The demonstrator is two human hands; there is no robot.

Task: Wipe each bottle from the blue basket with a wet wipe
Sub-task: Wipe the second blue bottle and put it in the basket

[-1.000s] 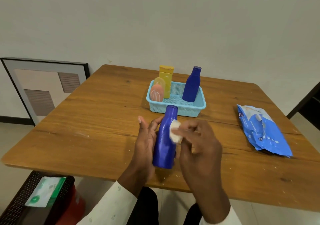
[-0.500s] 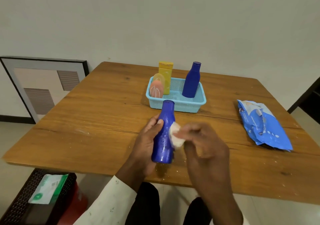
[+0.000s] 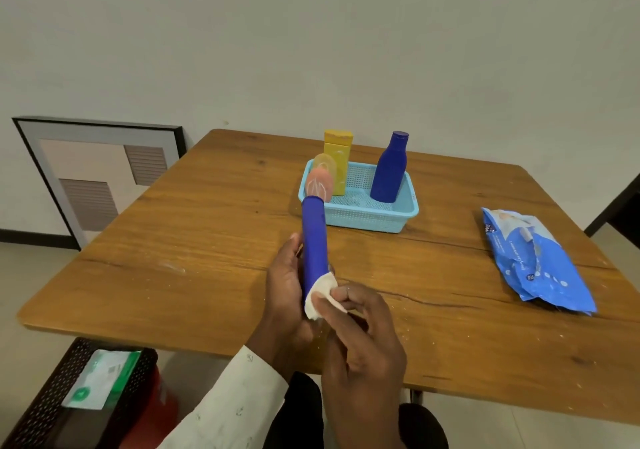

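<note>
Sliding the wet wipe (image 3: 323,295) down from the neck, our right hand (image 3: 360,338) now pinches it against the base of the blue bottle (image 3: 314,241), which our left hand (image 3: 285,296) grips above the table (image 3: 207,241); this bottle seems nearly done, with others waiting in the blue basket (image 3: 363,215).

The counter (image 3: 194,241) is grained, satiny wood. The basket (image 3: 367,218) beyond the fingers (image 3: 337,296) is perforated plastic. The wipe pack (image 3: 533,258) looks glossy, crinkled.

The person wears a cream-white long sleeve (image 3: 235,403) with small dark printed marks on it. Dark trousers (image 3: 298,414) show below. Both hands are bare, without gloves or rings.
</note>
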